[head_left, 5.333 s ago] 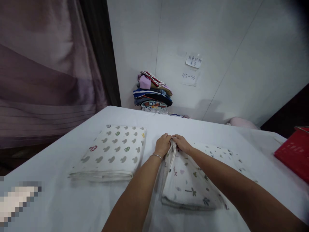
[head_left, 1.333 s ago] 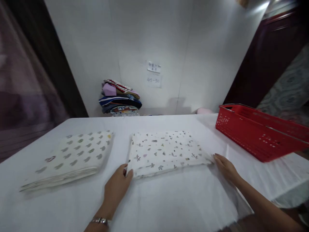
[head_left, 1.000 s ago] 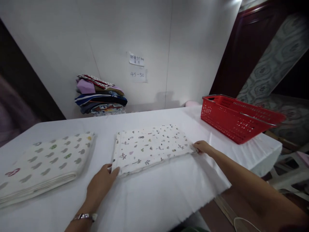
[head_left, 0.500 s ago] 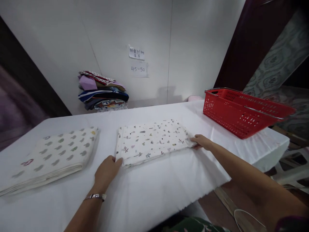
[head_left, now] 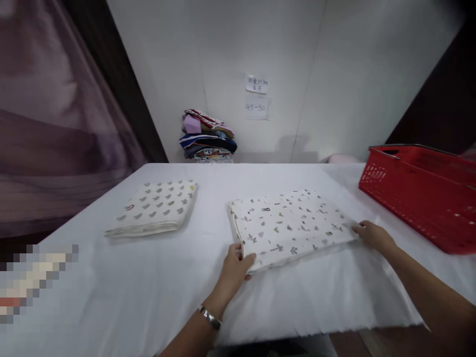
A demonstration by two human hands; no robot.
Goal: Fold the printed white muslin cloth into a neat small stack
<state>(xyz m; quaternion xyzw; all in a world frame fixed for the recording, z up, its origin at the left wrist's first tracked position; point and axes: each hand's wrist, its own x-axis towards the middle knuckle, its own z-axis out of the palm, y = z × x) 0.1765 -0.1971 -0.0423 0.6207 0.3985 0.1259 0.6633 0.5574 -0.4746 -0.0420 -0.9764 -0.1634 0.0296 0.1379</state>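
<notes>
A folded white cloth with small leaf and flower prints [head_left: 293, 225] lies flat on the white table [head_left: 148, 292] in front of me. My left hand [head_left: 236, 265], a bracelet on its wrist, pinches the cloth's near-left corner, thumb on top. My right hand [head_left: 374, 235] grips the cloth's near-right corner with curled fingers. A second folded white cloth with grey shapes [head_left: 156, 208] lies apart to the left, untouched.
A red plastic basket [head_left: 420, 193] stands at the table's right end. A pile of folded coloured clothes [head_left: 208, 136] sits against the wall behind the table, under two paper notes [head_left: 256, 96]. A mauve curtain [head_left: 55, 124] hangs at the left.
Five seconds ago both hands met at the cloth's far fold; since then they sit on its two near corners. My view has swung left, and the cloth has barely shifted.
</notes>
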